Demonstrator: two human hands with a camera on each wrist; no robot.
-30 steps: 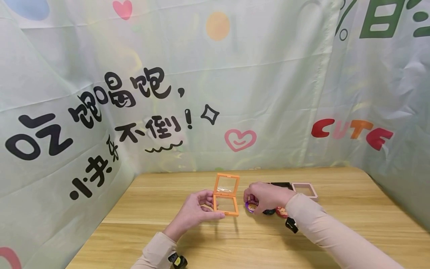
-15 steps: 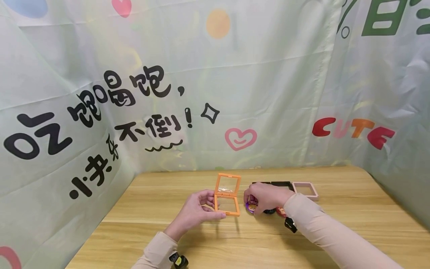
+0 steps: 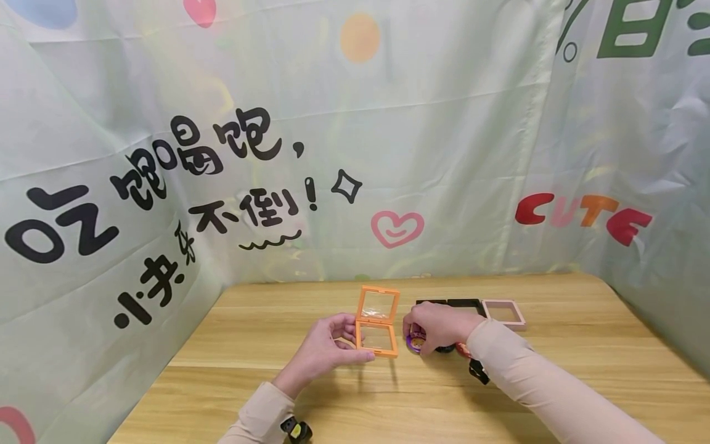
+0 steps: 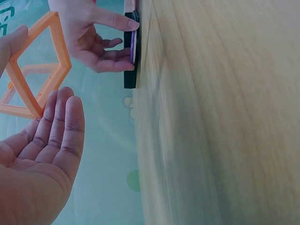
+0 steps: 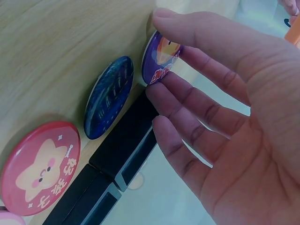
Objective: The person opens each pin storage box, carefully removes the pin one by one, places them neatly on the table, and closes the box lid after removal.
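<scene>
My left hand holds a hinged orange display frame above the table, thumb at its near edge. The frame is unfolded, with clear film in both halves. My right hand reaches down to the table and grips a round purple badge by its edge, between thumb and fingertips. Beside it lie a dark blue badge and a red badge with a star, both mostly covered by my right hand and wrist in the head view.
Behind the badges are two black frames side by side and a pink frame at their right. A pink rounded edge shows past the red badge. The wooden table backs onto a printed cloth wall.
The orange frame in my left hand has shifted slightly right. My right hand has sunk a little, so more of the left black frame shows; it stays at the purple badge.
</scene>
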